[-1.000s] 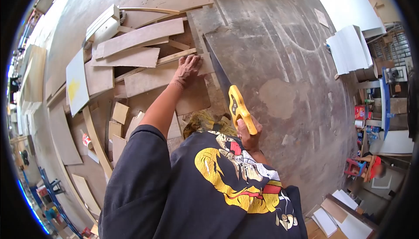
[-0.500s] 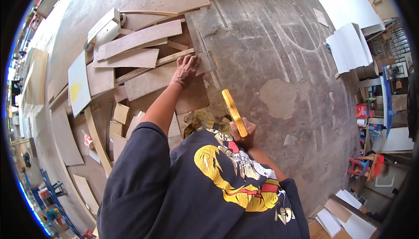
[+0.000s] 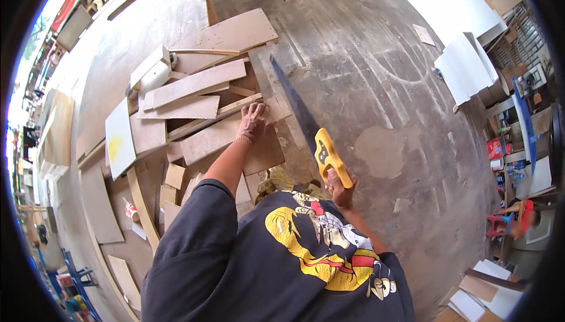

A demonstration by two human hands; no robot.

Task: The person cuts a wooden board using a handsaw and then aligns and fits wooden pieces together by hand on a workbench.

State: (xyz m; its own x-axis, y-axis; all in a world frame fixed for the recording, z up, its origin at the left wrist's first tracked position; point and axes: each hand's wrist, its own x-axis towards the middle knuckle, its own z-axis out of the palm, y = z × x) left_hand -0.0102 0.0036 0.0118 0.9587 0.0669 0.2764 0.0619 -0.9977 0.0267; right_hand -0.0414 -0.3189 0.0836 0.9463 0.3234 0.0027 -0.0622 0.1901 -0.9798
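Note:
A handsaw with a yellow handle [image 3: 331, 156] and a long dark blade [image 3: 294, 95] is in my right hand [image 3: 340, 188], whose fingers wrap round the grip. The blade points away from me, its flat side showing, to the right of the plywood strip's end. My left hand [image 3: 252, 123] presses down on the plywood strip [image 3: 209, 139], fingers bent over it near its right end. Just beyond my fingers lies a narrow wooden batten [image 3: 220, 112]. Part of the strip is hidden under my hand.
Loose boards [image 3: 194, 87] lie piled to the left, with a white panel marked yellow [image 3: 119, 139] and small offcuts [image 3: 175, 176]. Concrete floor [image 3: 376, 87] stretches right. White sheets [image 3: 465, 66] stand at far right. A person in red [image 3: 524, 219] is at the right edge.
The saw has turned and tilted, so its blade now shows its flat side and lies away from the strip's end. My left hand stays on the strip. The view has shifted slightly.

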